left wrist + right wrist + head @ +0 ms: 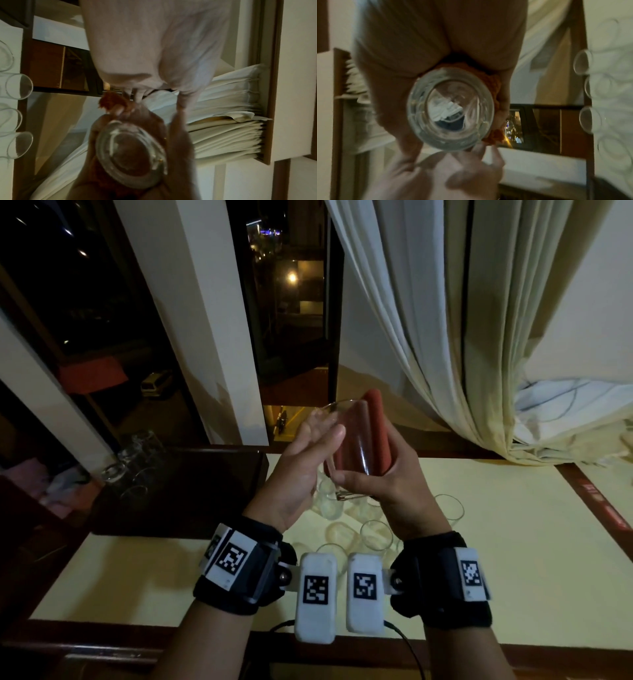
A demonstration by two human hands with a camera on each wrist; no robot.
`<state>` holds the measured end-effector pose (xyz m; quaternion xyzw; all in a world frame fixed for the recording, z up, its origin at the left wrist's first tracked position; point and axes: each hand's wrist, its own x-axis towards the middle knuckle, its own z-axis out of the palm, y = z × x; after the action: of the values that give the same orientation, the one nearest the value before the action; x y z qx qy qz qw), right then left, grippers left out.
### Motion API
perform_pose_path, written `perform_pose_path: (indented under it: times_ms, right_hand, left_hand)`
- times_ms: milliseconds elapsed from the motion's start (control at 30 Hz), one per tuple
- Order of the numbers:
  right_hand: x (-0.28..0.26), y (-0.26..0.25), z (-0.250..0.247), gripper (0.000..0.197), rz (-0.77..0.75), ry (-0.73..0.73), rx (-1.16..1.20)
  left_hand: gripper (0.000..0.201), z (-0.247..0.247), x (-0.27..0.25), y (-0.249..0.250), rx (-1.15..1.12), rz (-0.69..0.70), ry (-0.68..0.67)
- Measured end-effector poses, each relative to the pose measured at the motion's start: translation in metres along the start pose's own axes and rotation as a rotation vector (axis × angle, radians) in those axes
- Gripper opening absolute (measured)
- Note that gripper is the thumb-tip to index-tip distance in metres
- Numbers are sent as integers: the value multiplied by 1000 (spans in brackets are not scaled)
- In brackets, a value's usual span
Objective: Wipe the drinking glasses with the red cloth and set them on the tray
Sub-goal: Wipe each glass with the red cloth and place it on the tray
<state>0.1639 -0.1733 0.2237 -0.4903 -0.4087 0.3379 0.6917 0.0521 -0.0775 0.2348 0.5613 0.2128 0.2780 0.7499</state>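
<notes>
Glass base [132, 152] up close, red cloth [111, 100] behind.

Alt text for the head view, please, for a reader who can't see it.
Two hands hold a clear glass up above a table: the right hand presses a red cloth against its side, the left hand steadies it. More glasses stand on the table below; a dark tray lies to the left.
</notes>
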Motion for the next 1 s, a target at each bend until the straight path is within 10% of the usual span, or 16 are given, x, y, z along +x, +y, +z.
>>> perform_pose_path:
  times_ms: [167, 333, 567, 800, 1000]
  right_hand:
    - [-2, 6, 0, 99, -43, -25, -104]
    - [-9, 6, 1, 93, 16, -103, 160]
    - [-7, 12, 5, 97, 17, 1, -42]
    - [-14, 18, -5, 84, 69, -40, 294]
    - [-5, 20, -7, 89, 47, 62, 98]
  left_hand:
    - [107, 7, -1, -4, 107, 41, 32]
    - [106, -2, -4, -9, -57, 21, -21]
    - [98, -3, -5, -11, 7, -1, 13]
    - [113, -9, -1, -20, 105, 18, -58]
    - [84, 3, 2, -20, 111, -59, -20]
